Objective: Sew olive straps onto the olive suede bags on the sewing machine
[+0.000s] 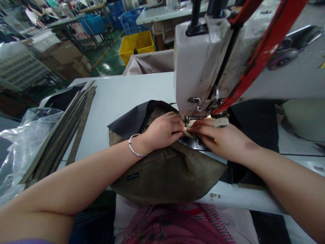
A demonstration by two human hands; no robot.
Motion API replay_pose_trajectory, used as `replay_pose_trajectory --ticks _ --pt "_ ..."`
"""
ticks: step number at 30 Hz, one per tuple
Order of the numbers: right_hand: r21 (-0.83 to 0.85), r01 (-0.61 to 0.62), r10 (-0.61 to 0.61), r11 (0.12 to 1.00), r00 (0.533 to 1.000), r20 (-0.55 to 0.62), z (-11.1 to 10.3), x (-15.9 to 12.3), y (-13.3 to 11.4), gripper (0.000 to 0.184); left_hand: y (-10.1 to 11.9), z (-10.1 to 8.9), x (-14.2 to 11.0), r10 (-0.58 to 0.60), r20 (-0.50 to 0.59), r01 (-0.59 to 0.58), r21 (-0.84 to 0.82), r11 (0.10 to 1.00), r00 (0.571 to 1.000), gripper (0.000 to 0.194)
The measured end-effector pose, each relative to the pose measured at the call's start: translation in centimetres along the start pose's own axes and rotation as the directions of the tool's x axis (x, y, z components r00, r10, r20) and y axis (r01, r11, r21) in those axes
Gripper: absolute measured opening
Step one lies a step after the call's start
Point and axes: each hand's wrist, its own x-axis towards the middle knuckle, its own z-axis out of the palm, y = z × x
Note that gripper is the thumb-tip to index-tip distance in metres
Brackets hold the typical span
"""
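Note:
An olive-brown fabric piece (pixel 162 176) with a dark lining and a small black label (pixel 132 176) lies on the white table, its front edge hanging toward my lap. Over it stands the head of a sewing machine (pixel 193 74), its needle area close to my fingertips. My left hand (pixel 165 130), with a ring and a silver bangle (pixel 133 145), pinches the fabric's edge just left of the needle. My right hand (pixel 215 135) has its fingers closed on the same edge on the right side. The exact fold between the fingertips is partly hidden.
Long olive-brown strips (pixel 61 135) lie in a bundle at the left, beside clear plastic (pixel 30 135). Dark fabric (pixel 256 128) lies right of the machine. A red bar (pixel 264 47) slants across the machine. Behind the table are a yellow crate (pixel 137 44) and cardboard boxes (pixel 66 54).

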Motion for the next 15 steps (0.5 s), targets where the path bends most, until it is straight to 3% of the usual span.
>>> replay_pose_trajectory --ticks 15 --pt "0.018 -0.011 0.011 1.000 1.000 0.017 -0.04 0.45 -0.12 0.036 0.28 0.07 -0.16 0.019 -0.045 -0.017 0.029 0.999 0.999 0.014"
